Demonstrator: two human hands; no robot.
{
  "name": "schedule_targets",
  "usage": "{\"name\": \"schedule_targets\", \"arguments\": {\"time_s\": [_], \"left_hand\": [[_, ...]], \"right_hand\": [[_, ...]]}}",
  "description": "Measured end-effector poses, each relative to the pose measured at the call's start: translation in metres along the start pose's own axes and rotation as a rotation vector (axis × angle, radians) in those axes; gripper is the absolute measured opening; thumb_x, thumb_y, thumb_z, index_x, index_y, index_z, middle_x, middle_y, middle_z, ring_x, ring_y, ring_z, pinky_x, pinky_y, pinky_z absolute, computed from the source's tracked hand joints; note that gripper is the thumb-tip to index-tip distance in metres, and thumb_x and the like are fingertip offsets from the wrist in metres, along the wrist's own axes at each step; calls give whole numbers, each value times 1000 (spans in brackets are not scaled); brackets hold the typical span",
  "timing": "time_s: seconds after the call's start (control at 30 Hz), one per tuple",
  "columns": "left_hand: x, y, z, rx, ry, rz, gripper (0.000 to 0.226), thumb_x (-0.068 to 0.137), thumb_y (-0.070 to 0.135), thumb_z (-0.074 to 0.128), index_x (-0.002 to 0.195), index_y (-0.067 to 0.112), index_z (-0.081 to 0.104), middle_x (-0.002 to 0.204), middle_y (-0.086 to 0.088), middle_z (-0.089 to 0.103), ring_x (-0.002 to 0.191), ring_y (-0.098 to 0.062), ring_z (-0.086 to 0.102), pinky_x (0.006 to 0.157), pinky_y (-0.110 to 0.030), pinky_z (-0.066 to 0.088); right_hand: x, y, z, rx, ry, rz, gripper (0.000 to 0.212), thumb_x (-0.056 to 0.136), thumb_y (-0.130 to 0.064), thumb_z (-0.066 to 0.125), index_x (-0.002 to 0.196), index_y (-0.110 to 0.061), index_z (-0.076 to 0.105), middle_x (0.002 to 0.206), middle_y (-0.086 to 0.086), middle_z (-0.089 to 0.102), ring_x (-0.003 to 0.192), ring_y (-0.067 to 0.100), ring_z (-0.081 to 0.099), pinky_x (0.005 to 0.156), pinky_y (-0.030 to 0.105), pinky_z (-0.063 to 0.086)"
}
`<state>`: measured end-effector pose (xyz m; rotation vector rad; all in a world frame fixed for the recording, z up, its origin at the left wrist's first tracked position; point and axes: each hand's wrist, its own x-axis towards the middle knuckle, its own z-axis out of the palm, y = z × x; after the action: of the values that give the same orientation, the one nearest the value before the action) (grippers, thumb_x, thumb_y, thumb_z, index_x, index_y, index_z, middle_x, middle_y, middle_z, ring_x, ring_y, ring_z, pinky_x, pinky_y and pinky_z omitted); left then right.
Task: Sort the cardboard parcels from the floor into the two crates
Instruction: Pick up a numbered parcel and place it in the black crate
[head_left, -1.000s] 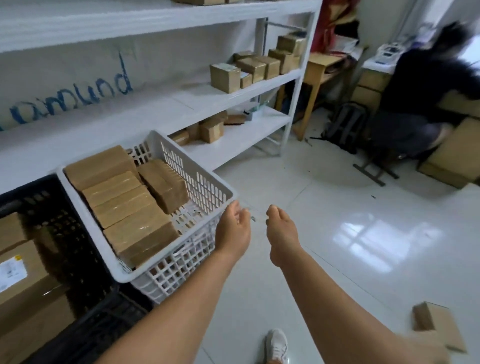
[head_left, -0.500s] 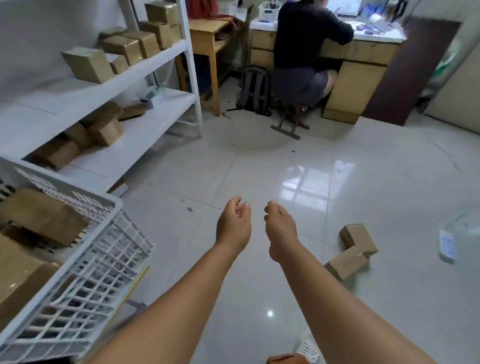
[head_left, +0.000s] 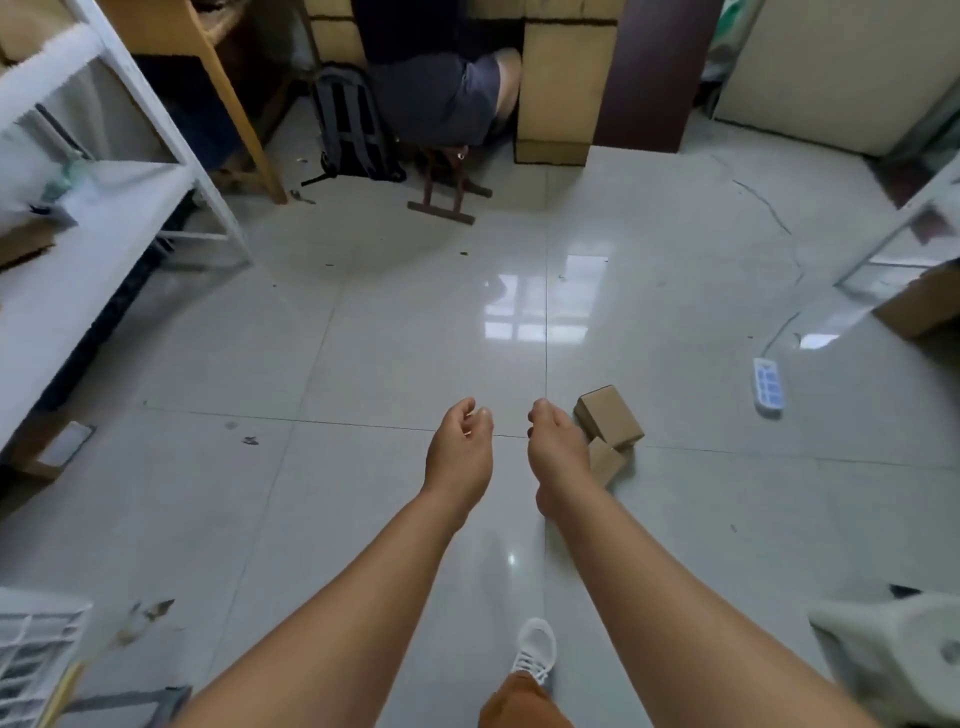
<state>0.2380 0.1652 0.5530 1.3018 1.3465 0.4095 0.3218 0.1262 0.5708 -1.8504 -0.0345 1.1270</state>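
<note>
Since half a second ago the view has swung right and tipped down: the white crate (head_left: 36, 670), which filled the lower left then, now shows only as a corner at the bottom left edge, and the two parcels on the floor have come in close to the hands. By my reading the person has turned away from the crates with nothing in hand and is going for the next pick-up.

The upper parcel (head_left: 609, 417) lies flat on the floor tiles (head_left: 415, 338) just right of centre, its long axis running from upper left to lower right, its top face up. The lower parcel (head_left: 605, 462) touches it from below and seems tilted, one end resting against the first; the right hand (head_left: 556, 452) covers part of it, so its long axis cannot be told.

Both hands hang in front of the body, fingers loosely curled, holding nothing. The left hand (head_left: 460, 447) is near the right one but apart from it, and well left of the parcels. The right hand overlaps the parcels in view; whether it touches them I cannot tell.

Further out, a white power strip (head_left: 768, 387) lies toward the floor's right side, white shelving (head_left: 104, 218) runs along the left, and a seated person (head_left: 441, 93) is at the far edge beside a backpack (head_left: 353, 124).
</note>
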Motion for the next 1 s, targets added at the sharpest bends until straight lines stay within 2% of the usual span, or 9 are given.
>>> {"name": "schedule_targets", "arguments": {"time_s": [0.27,0.33,0.4,0.43,0.53,0.6,0.67,0.83,1.0], "left_hand": [[57,-16,109,-7,-96,-230,47,98,38,36,137,13,43,138,-8,49,124,-23,48,104,-40,39],[71,-30,129,10,-120,-288,46,98,38,35,137,15,43,140,-7,48,125,-23,47,103,-39,38],[86,-45,146,31,-142,-328,47,97,37,35,138,13,42,141,-9,46,126,-25,46,102,-38,36],[94,-53,155,37,-154,-346,48,97,36,35,138,11,41,141,-9,46,125,-25,47,102,-38,37],[120,-82,177,49,-176,-399,50,95,37,36,137,10,40,141,-10,45,122,-23,49,102,-41,38],[139,-105,192,64,-182,-432,50,94,38,36,136,11,41,139,-10,46,120,-23,49,99,-41,40],[160,-128,206,72,-185,-464,50,94,39,36,136,14,41,139,-9,46,119,-23,49,94,-39,42],[218,-183,239,106,-196,-545,52,93,36,35,140,12,37,146,-21,35,134,-42,34,108,-50,32],[266,-239,271,109,-207,-645,56,93,42,33,143,17,34,150,-15,34,138,-36,29,109,-48,30]], "right_hand": [[97,11,-77,62,158,76,22,94,-24,36,78,-11,42,75,2,33,64,14,26,57,28,23],[118,20,-91,66,175,122,24,97,-25,36,89,-8,51,78,11,39,63,14,32,55,30,32],[140,31,-102,84,184,171,32,100,-27,35,113,-6,55,94,25,49,76,22,48,74,41,47],[154,38,-106,75,198,185,36,100,-29,35,122,-9,55,98,18,55,86,25,51,82,43,46],[199,65,-115,36,228,186,40,101,-36,34,133,-20,50,103,1,53,93,19,44,81,33,35],[229,84,-121,9,231,191,41,101,-38,34,136,-24,47,116,0,50,96,17,41,82,33,33],[258,100,-125,-13,232,191,40,101,-37,34,137,-25,46,113,-2,47,97,16,40,81,33,33],[335,147,-126,-73,243,177,41,101,-36,35,139,-23,43,111,-2,47,96,15,40,81,30,33],[413,199,-120,-174,219,164,50,101,-38,37,149,-26,28,147,0,39,126,22,42,89,31,33]]}}
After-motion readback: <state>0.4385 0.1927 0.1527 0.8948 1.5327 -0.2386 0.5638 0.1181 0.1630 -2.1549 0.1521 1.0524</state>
